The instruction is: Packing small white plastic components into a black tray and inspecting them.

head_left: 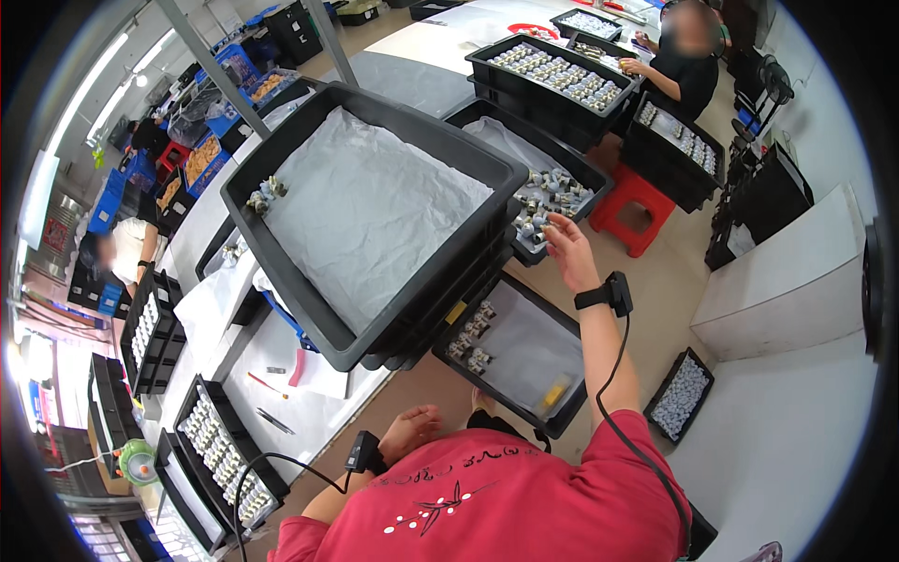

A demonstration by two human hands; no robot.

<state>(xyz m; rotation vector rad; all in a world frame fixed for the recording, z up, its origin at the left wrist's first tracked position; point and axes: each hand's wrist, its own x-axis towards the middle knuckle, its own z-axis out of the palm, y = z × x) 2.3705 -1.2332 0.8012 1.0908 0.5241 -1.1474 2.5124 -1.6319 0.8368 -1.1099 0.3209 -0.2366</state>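
My right hand [569, 251] reaches over a black bin [599, 180] of loose small light bulbs [552, 192] with white domes and metallic bases. Its fingertips are closed at one bulb near the bin's close edge; the grip is partly hidden. My left hand [415, 429] is low in front of my body, fingers loosely apart, with nothing visible in it. Ahead of me, a large black tray [375, 351] lined with crinkled white sheet tops a stack. A small cluster of bulbs [267, 194] lies at its left end.
Below my right arm, another lined tray [571, 323] holds bulbs and a yellow item [554, 391]. A red stool [639, 211] stands at right. Bulb-filled trays [225, 450] line the left table, near tweezers [274, 421]. Co-workers sit far right and left.
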